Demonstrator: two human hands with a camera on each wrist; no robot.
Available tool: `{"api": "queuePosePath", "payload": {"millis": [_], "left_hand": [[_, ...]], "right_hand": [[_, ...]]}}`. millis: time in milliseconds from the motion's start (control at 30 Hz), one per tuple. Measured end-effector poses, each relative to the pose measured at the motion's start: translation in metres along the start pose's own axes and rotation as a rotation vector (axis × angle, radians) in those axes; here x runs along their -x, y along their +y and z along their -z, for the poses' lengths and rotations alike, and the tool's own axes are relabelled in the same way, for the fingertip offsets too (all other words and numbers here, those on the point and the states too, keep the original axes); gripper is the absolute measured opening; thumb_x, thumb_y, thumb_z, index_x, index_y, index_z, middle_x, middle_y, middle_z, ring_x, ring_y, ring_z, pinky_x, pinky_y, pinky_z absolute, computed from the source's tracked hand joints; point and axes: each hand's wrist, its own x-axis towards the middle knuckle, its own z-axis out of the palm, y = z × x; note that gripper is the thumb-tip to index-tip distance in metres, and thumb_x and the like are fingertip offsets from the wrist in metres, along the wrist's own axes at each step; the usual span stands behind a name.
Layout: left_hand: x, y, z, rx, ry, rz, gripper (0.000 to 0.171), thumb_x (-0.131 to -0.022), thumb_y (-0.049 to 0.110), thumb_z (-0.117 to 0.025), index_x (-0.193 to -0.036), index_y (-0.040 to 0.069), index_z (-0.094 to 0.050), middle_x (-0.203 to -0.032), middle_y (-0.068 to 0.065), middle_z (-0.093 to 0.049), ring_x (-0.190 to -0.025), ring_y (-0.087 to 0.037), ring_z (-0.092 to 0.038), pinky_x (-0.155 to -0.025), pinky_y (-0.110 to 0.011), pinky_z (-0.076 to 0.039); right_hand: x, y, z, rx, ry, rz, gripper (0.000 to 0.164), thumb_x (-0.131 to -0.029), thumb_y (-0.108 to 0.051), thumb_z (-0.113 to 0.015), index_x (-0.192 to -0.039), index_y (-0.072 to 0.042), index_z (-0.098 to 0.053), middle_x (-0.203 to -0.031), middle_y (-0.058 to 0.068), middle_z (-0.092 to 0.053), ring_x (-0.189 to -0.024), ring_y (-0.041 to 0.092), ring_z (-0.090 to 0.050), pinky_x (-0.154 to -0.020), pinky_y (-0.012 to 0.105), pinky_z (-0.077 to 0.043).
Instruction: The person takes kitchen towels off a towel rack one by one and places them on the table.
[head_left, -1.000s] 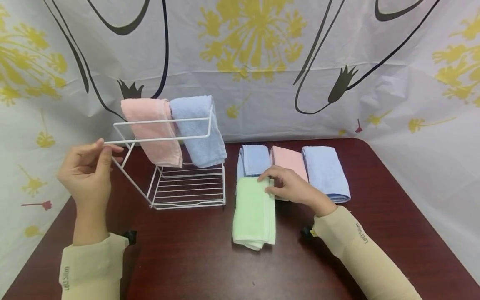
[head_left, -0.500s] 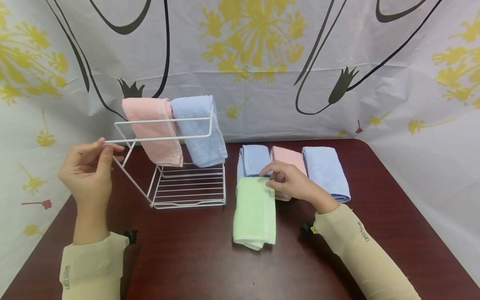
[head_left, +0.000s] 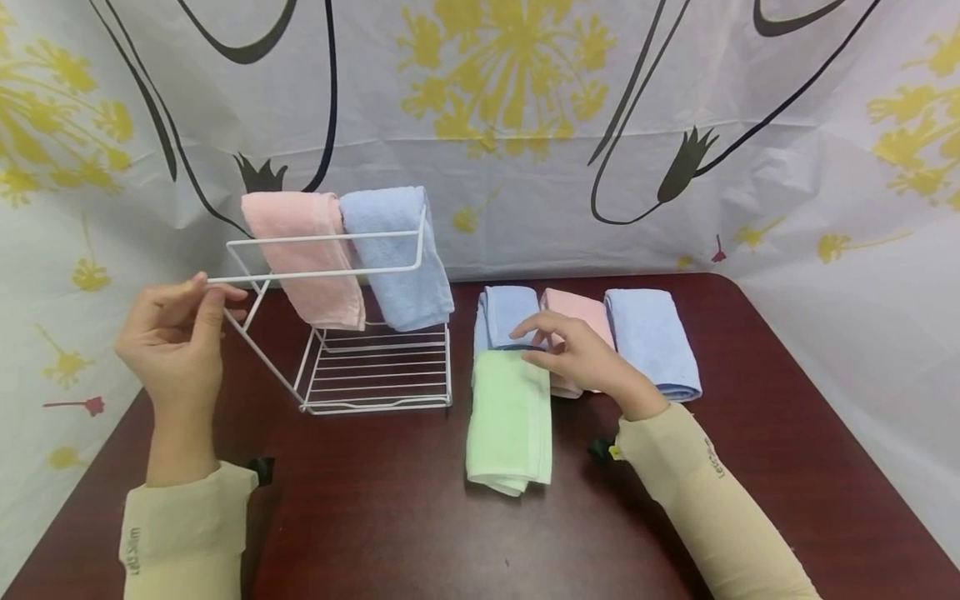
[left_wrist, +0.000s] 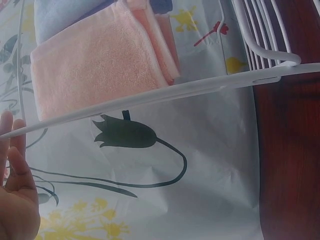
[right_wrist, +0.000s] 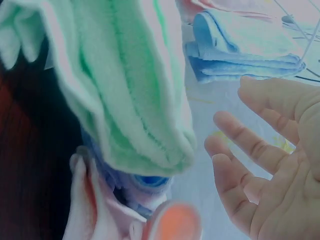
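My left hand [head_left: 176,337] pinches the upper left corner of a white wire rack [head_left: 378,408] between thumb and fingers. A pink towel [head_left: 303,258] and a blue towel [head_left: 393,258] hang over its rear upper bar. In the left wrist view the rack's bar [left_wrist: 145,97] crosses in front of the pink towel [left_wrist: 100,62]. My right hand [head_left: 581,354] hovers at the top edge of a folded green towel [head_left: 506,425], fingers spread and loosely bent, holding nothing. The right wrist view shows these fingers apart from the green towel [right_wrist: 130,90].
Behind the green towel lie a folded blue towel [head_left: 510,317] and a pink towel [head_left: 577,317], partly covered by the right hand. Another folded blue towel [head_left: 652,342] lies right of them. A patterned white cloth [head_left: 540,200] stands behind the dark red table [head_left: 375,517].
My right hand has let go of the green towel's top edge and lifted slightly away from it. The left hand keeps its place on the rack.
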Motion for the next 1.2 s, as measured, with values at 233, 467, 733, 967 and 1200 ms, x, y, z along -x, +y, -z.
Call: {"api": "queuePosePath", "payload": {"millis": [233,467,733,967,1200], "left_hand": [[0.0,0.002,-0.002,-0.009,0.004,0.002,0.013,-0.082,-0.019,-0.065,-0.096,-0.018,-0.063,-0.08,-0.014,-0.076,-0.067,-0.02,-0.072,-0.061,-0.021,-0.058],[-0.001,0.0,0.001,-0.027,-0.005,-0.006,0.013,-0.083,-0.018,-0.065,-0.096,-0.018,-0.063,-0.081,-0.014,-0.076,-0.067,-0.019,-0.072,-0.062,-0.021,-0.058],[-0.001,-0.002,0.002,0.006,-0.006,-0.008,0.011,-0.083,-0.018,-0.066,-0.094,-0.018,-0.064,-0.08,-0.016,-0.075,-0.066,-0.02,-0.072,-0.06,-0.023,-0.058],[-0.001,-0.002,0.002,0.018,-0.007,0.003,0.014,-0.082,-0.02,-0.065,-0.096,-0.019,-0.062,-0.081,-0.016,-0.075,-0.068,-0.021,-0.072,-0.061,-0.023,-0.058],[0.0,0.001,-0.001,0.036,-0.01,0.004,0.013,-0.082,-0.021,-0.064,-0.095,-0.019,-0.062,-0.081,-0.016,-0.075,-0.069,-0.021,-0.072,-0.061,-0.022,-0.058]], "right_hand": [[-0.008,-0.007,-0.001,-0.008,-0.005,0.015,0.026,-0.091,-0.006,-0.07,-0.117,-0.004,-0.068,-0.116,0.014,-0.068,-0.097,0.025,-0.061,-0.07,0.03,-0.048],[-0.019,-0.019,0.001,-0.03,0.0,0.031,0.027,-0.092,-0.006,-0.069,-0.119,-0.006,-0.068,-0.121,0.01,-0.066,-0.105,0.029,-0.059,-0.08,0.04,-0.056],[-0.027,-0.036,0.005,-0.063,0.013,0.03,0.028,-0.094,-0.011,-0.068,-0.122,-0.01,-0.066,-0.126,0.007,-0.062,-0.111,0.024,-0.057,-0.089,0.048,-0.057],[-0.035,-0.046,0.011,-0.044,0.076,0.068,0.026,-0.095,-0.014,-0.066,-0.122,-0.012,-0.067,-0.129,0.005,-0.062,-0.111,0.023,-0.057,-0.086,0.042,-0.056],[-0.046,-0.055,0.019,-0.093,0.132,0.094,0.027,-0.096,-0.013,-0.066,-0.123,-0.012,-0.067,-0.127,0.005,-0.063,-0.114,0.021,-0.057,-0.088,0.041,-0.055]]}}
